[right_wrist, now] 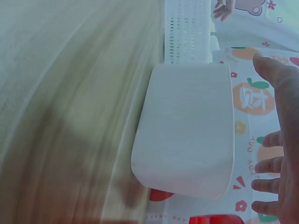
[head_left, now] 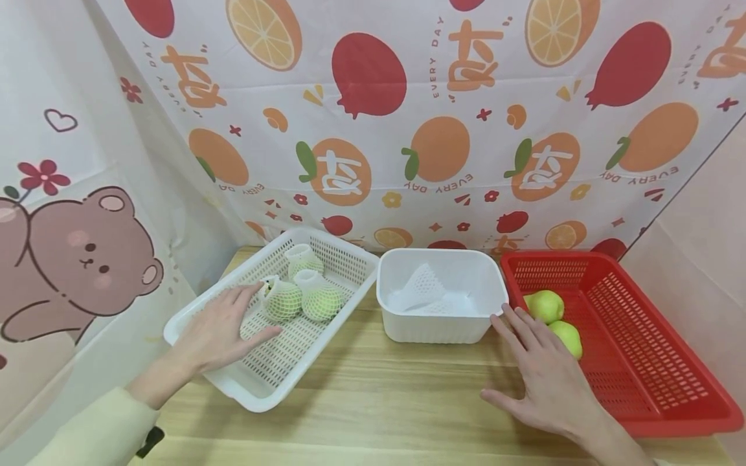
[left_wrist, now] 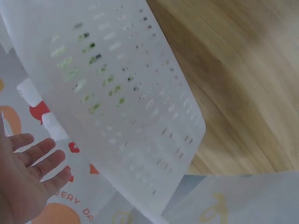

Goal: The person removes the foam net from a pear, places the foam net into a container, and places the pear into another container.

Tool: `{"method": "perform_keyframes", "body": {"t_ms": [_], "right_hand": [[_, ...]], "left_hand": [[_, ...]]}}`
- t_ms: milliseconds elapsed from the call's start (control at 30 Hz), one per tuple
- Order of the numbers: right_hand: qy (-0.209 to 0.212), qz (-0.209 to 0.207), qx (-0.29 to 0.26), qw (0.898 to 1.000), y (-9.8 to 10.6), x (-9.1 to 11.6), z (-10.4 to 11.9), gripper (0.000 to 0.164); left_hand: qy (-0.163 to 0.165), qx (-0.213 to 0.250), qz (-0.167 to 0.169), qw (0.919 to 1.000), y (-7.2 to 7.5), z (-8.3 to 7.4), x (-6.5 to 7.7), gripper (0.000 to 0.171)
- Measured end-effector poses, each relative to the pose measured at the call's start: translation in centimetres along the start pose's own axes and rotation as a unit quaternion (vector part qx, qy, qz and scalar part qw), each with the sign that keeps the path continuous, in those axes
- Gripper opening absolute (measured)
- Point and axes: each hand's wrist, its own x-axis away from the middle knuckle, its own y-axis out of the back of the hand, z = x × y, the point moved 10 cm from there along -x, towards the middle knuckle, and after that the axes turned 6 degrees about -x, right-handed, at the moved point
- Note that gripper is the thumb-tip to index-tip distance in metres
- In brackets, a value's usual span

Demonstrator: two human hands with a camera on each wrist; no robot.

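At the left of the head view, the left hand (head_left: 218, 333) reaches over the white basket (head_left: 276, 361), fingers spread and holding nothing, beside three green fruits in foam nets (head_left: 283, 304). The right hand (head_left: 544, 378), at lower right, is also spread wide and holds nothing; its fingertips are at the right corner of the white tub (head_left: 431, 329), mid-frame, where loose foam nets (head_left: 422, 288) lie. Two bare green fruits (head_left: 544, 305) sit in the red basket (head_left: 641, 323) at right, on the wooden tabletop (head_left: 379, 401).
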Motion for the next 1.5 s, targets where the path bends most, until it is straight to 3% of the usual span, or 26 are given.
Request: {"method": "perform_keyframes", "body": {"t_ms": [133,367,667,1033,1267,1500], "right_hand": [[0.02,-0.013,0.003,1.0,-0.2,0.1,0.6,0.111],[0.025,-0.019,0.008,0.999,-0.4,0.5,0.9,0.111],[0.033,-0.025,0.009,0.999,-0.3,0.4,1.0,0.111],[0.041,-0.032,0.019,0.998,-0.5,0.3,1.2,0.111],[0.041,-0.033,0.028,0.998,-0.5,0.3,1.2,0.111],[0.042,-0.035,0.028,0.998,-0.5,0.3,1.1,0.112]], "left_hand": [[-0.015,-0.023,0.01,0.9996,0.2,0.9,-1.2,0.091],[-0.034,-0.055,0.065,0.9957,-0.4,2.7,-2.8,0.092],[-0.066,-0.079,0.084,0.9911,-1.5,3.7,-4.3,0.095],[-0.148,-0.151,0.109,0.9713,-3.7,4.7,-5.8,0.092],[-0.162,-0.178,0.125,0.9625,-5.1,5.9,-6.6,0.091],[-0.176,-0.175,0.15,0.9571,-6.0,5.3,-6.6,0.085]]}}
